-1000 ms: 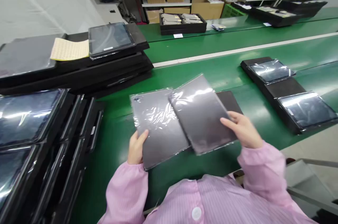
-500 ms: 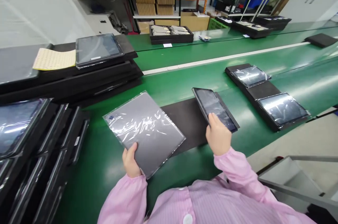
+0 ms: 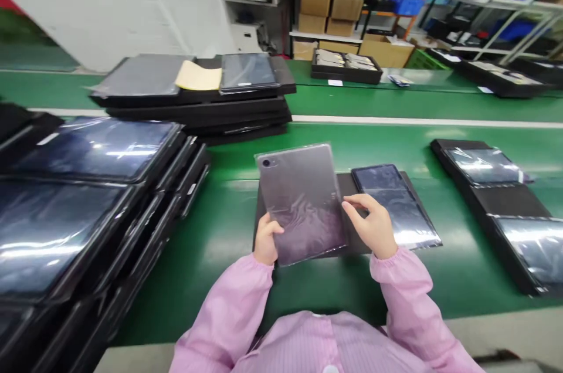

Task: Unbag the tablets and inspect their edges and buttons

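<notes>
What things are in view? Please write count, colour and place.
Bagged tablet: one, grey, centre.
Screen-up tablet: one, dark, centre right.
Centre tray: one, black, beneath these.
Tablets: two, dark, on right tray.
Tablet trays: many, black, stacked left.
Sheet: one, yellowish, on rear stack.
Parts trays: several, black, back.
Cardboard boxes: several, brown, shelved.
Bin: one, blue, back right.
Worktop: one, green, across view.
Left hand: one, bare, holding bagged tablet.
Right hand: one, bare, at tablet's edge.
Sleeves: two, pink, below.
</notes>
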The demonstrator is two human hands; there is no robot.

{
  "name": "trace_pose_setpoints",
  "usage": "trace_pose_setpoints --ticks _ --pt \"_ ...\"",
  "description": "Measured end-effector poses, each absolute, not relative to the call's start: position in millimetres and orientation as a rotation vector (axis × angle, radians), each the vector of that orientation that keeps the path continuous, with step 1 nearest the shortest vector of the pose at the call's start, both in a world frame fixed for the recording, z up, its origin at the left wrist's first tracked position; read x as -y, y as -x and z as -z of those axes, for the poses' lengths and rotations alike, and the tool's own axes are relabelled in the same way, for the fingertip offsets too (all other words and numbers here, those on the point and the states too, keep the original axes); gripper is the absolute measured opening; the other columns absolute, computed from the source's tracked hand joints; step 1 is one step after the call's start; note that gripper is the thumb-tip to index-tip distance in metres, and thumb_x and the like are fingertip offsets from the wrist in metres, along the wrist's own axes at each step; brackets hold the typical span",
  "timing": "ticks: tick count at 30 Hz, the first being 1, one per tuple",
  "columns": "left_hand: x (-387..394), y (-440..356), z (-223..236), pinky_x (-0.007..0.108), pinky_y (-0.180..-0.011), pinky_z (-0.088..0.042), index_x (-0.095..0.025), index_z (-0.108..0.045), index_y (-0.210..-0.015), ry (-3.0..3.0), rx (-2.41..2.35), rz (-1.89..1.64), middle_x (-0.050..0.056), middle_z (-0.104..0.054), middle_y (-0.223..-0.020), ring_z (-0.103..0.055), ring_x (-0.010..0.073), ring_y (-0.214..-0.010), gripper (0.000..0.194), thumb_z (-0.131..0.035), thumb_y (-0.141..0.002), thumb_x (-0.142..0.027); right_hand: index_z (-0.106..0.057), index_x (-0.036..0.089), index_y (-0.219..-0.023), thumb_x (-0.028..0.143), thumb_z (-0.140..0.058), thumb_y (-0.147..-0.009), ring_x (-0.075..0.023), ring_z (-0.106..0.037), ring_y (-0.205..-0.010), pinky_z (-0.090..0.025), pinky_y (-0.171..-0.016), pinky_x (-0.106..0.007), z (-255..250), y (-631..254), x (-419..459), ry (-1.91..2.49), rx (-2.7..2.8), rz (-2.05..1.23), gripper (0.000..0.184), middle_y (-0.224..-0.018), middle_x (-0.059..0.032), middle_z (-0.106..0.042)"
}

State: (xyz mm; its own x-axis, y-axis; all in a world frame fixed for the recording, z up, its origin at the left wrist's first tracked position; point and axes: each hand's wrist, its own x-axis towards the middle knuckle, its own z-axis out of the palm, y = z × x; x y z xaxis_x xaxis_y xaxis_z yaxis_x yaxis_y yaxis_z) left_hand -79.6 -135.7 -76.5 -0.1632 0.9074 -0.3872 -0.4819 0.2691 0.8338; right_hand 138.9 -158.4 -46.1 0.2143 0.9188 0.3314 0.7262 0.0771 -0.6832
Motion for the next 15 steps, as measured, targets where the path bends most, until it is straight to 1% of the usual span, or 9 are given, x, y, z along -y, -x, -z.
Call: trace_pose_setpoints --ticks 2,3,6,8,10,12,15 --pt "132.7 77.4 75.7 0.028 -0.055 -0.042 -0.019 -0.064 -0.052 -0.438 -1.154 -1.293 -0.001 -0.062 -0.054 -0.054 0.0162 -0.055 0.024 -0.048 -0.034 -0.02 -0.073 0.022 -0.077 0.051 -0.057 -0.09 -0.0232 -0.072 -0.071 -0.059 -0.072 -0.037 44.7 -127.4 147.8 1.667 1.551 -0.338 0.036 -0.083 -0.009 -0.076" --pt "131.9 77.0 76.2 0.027 -0.054 -0.04 -0.019 -0.063 -0.051 -0.423 -1.144 -1.284 -0.001 -0.061 -0.052 -0.051 0.0151 -0.054 0.023 -0.047 -0.033 -0.02 -0.072 0.021 -0.077 0.052 -0.058 -0.089 -0.0226 -0.07 -0.067 -0.058 -0.069 -0.037 45.0 -123.9 143.5 1.672 1.537 -0.342 0.036 -0.081 -0.0089 -0.075" --pt "132.4 77.4 79.3 0.025 -0.05 -0.032 -0.018 -0.059 -0.046 -0.408 -1.116 -1.261 -0.003 -0.053 -0.047 -0.042 0.0115 -0.049 0.019 -0.045 -0.032 -0.019 -0.071 0.019 -0.085 0.057 -0.063 -0.083 -0.0204 -0.064 -0.055 -0.055 -0.059 -0.036 46.5 -121.4 134.6 1.714 1.485 -0.347 0.039 -0.079 -0.0094 -0.074" --pt "134.2 78.2 81.5 0.024 -0.049 -0.028 -0.018 -0.055 -0.043 -0.404 -1.101 -1.254 -0.004 -0.048 -0.045 -0.036 0.0097 -0.047 0.015 -0.045 -0.032 -0.019 -0.071 0.019 -0.084 0.061 -0.064 -0.082 -0.0205 -0.063 -0.051 -0.053 -0.055 -0.036 46.2 -123.2 131.7 1.728 1.473 -0.361 0.043 -0.071 -0.0076 -0.073" --pt "136.0 79.0 83.2 0.024 -0.049 -0.025 -0.018 -0.05 -0.041 -0.401 -1.09 -1.254 -0.005 -0.043 -0.043 -0.031 0.0081 -0.047 0.01 -0.044 -0.032 -0.018 -0.07 0.021 -0.077 0.063 -0.063 -0.082 -0.0214 -0.063 -0.051 -0.053 -0.055 -0.035 44.1 -124.3 130.7 1.726 1.476 -0.36 0.043 -0.063 -0.0054 -0.07" --pt "137.4 79.4 84.5 0.024 -0.049 -0.024 -0.018 -0.047 -0.04 -0.399 -1.082 -1.258 -0.005 -0.04 -0.044 -0.029 0.0072 -0.047 0.008 -0.045 -0.032 -0.017 -0.069 0.023 -0.071 0.059 -0.063 -0.084 -0.022 -0.063 -0.053 -0.053 -0.056 -0.035 40.8 -121.5 131.3 1.725 1.476 -0.329 0.039 -0.061 -0.0048 -0.069" --pt "138.7 79.8 86.2 0.025 -0.05 -0.024 -0.018 -0.047 -0.042 -0.395 -1.075 -1.268 -0.005 -0.04 -0.046 -0.03 0.0075 -0.048 0.009 -0.047 -0.033 -0.016 -0.066 0.025 -0.068 0.046 -0.064 -0.088 -0.0208 -0.062 -0.055 -0.052 -0.058 -0.034 36.0 -104.8 136.4 1.673 1.536 -0.226 0.029 -0.061 -0.003 -0.067"
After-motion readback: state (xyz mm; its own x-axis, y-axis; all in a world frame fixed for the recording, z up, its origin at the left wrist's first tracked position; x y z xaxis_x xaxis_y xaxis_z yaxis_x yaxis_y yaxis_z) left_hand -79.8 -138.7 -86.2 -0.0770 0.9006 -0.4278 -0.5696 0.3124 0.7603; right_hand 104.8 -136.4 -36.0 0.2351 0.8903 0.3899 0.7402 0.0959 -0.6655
